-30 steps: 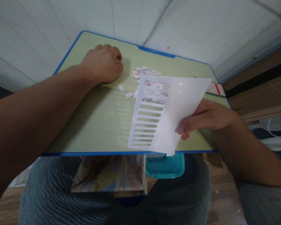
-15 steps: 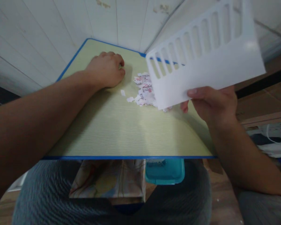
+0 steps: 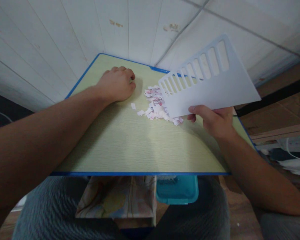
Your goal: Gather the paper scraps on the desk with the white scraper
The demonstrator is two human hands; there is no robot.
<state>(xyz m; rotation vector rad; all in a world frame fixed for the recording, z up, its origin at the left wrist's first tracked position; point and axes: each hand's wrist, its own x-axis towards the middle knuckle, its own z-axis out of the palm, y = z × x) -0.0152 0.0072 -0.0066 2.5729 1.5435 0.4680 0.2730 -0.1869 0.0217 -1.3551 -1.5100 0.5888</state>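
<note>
My right hand (image 3: 215, 121) grips the lower edge of a flat white plastic panel (image 3: 202, 96) with a row of long slots along its upper side. The thumb lies on the near face. The panel is tilted, its left end over the right side of a pile of torn paper scraps (image 3: 156, 108), white with some pink. On the table to the left of the pile, my left hand (image 3: 118, 83) rests with fingers curled. The palm is hidden, so any held thing cannot be made out. One loose scrap (image 3: 133, 106) lies between this hand and the pile.
The small pale-green table (image 3: 130, 146) has a blue edge and stands against white panelled walls (image 3: 142, 30). Below its near edge are a teal plastic container (image 3: 177, 190) and a patterned fabric item (image 3: 117, 198) between my legs. Cardboard (image 3: 282, 110) is at the right.
The white panel has come down and tilted away, now lower over the right of the scraps, with my right hand moving left. My left hand keeps its place on the table. The view has shifted slightly.
</note>
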